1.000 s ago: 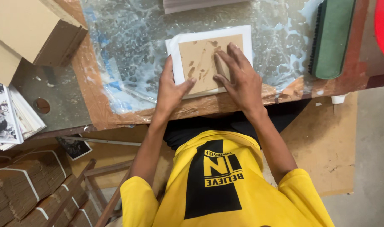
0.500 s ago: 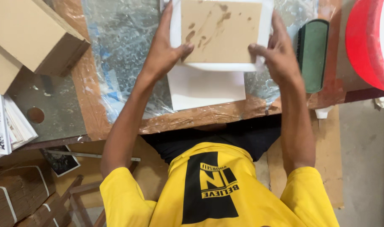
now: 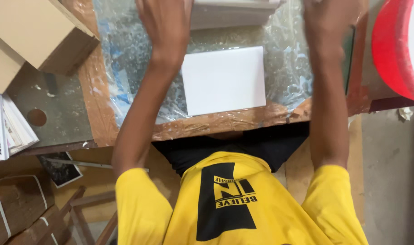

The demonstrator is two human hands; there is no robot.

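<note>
Brown cardboard box (image 3: 30, 36) at the far left of the tabletop (image 3: 57, 118). Picture cards (image 3: 7, 127) stacked below it. Big red tub (image 3: 393, 50) at the right edge. Bundled brown stacks (image 3: 16, 208) down on the floor.

A yellow short-sleeved shirt (image 3: 243, 204) with a black printed panel.

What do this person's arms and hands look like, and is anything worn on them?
Both arms are bare from the short yellow sleeves down. The left hand and right hand wear no gloves. No watch, band or ring shows on the parts in view, though the fingertips run off the top edge and are blurred.
</note>
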